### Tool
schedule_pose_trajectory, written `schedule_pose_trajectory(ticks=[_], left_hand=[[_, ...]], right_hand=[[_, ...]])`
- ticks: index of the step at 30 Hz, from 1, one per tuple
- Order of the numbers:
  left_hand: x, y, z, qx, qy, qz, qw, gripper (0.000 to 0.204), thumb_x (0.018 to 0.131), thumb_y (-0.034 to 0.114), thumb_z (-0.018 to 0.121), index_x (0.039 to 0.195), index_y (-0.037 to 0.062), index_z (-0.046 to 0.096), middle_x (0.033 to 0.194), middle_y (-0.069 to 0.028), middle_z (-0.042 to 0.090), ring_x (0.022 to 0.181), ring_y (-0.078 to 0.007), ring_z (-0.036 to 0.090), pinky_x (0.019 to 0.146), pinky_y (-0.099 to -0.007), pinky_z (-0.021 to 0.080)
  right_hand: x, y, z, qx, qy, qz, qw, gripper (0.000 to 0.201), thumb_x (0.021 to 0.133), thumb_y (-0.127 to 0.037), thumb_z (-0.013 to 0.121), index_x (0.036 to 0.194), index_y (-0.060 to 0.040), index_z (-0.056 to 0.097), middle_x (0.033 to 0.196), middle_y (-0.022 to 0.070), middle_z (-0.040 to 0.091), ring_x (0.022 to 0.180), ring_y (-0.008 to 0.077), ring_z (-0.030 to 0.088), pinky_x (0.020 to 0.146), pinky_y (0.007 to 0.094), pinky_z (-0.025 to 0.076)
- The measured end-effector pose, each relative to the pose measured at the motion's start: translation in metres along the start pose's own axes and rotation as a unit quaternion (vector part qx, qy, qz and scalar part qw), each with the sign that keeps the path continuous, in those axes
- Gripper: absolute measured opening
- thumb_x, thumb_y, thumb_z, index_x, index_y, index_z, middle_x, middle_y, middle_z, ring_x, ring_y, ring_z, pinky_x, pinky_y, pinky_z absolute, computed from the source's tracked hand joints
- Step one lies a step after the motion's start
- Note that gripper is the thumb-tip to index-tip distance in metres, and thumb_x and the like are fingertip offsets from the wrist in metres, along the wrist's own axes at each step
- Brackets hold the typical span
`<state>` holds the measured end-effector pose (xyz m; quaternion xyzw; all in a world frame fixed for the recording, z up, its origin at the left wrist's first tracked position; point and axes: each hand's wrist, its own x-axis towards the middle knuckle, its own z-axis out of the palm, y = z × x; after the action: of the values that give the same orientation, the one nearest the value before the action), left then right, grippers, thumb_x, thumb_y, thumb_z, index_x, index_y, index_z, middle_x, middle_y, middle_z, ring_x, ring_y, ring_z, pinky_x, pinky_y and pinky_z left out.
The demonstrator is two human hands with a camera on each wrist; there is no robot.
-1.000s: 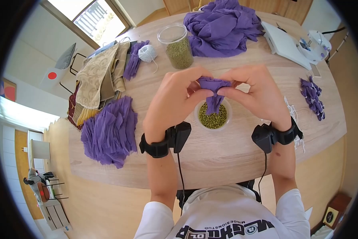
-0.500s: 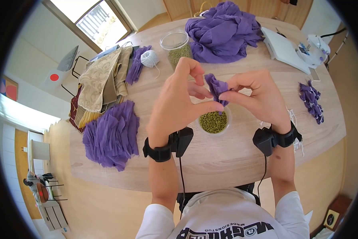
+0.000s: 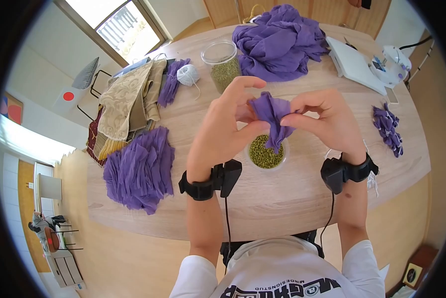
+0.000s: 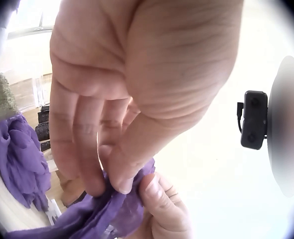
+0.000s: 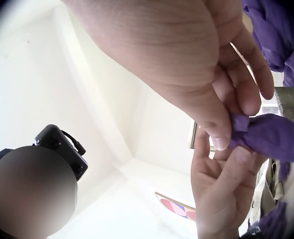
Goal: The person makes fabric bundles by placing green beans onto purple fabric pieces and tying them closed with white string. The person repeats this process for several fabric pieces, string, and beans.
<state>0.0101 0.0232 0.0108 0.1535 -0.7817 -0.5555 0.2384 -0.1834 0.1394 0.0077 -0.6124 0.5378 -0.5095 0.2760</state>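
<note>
Both hands hold one small purple cloth piece (image 3: 274,115) above a round container of green beans (image 3: 266,153). The left hand (image 3: 228,124) pinches its left side between thumb and fingers, the index finger raised. On the other side, the right hand (image 3: 327,119) pinches the cloth with thumb and index finger. In the left wrist view, the left thumb presses the folded cloth (image 4: 102,211) against the fingers, with the right thumb close beside. The right wrist view has both thumbs at the gathered cloth (image 5: 271,137). Part of the container's rim is hidden by the cloth.
A jar (image 3: 225,69) of beans and a large purple cloth heap (image 3: 280,42) stand behind the hands. Purple strips (image 3: 141,169), patterned fabrics (image 3: 123,107) and a yarn ball (image 3: 187,75) lie left; a sewing machine (image 3: 392,64) and tied purple bundle (image 3: 387,130) are right.
The cloth was first stretched between both hands, then bunched at the right fingers while the left hand let go. Now the left fingers pinch it again and it hangs more spread out.
</note>
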Motion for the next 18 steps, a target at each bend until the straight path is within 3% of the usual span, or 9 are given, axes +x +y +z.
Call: schedule_pose_trajectory(ticks=[5,18], left_hand=[[0.0,-0.011,-0.007,-0.031,0.028,0.001,0.999,0.059,0.082,-0.018,0.061,0.134,0.0023,0.041,0.117,-0.0133,0.06,0.104,-0.0188,0.066,0.085,-0.0292,0.054],[-0.003,-0.011,-0.016,0.1,0.056,-0.013,0.993,0.051,0.082,-0.013,0.066,0.127,0.0022,0.047,0.098,-0.0065,0.058,0.092,-0.013,0.065,0.076,-0.0253,0.054]], right_hand=[[-0.002,0.004,-0.012,-0.027,0.043,-0.013,0.999,0.012,0.083,-0.008,0.077,0.087,0.0014,0.072,0.071,0.0018,0.065,0.064,0.0061,0.057,0.06,0.0225,0.046],[0.0,0.001,-0.008,-0.025,0.035,-0.033,0.999,0.013,0.083,-0.009,0.077,0.088,0.001,0.071,0.071,0.0027,0.065,0.065,0.0073,0.057,0.061,0.0235,0.048]])
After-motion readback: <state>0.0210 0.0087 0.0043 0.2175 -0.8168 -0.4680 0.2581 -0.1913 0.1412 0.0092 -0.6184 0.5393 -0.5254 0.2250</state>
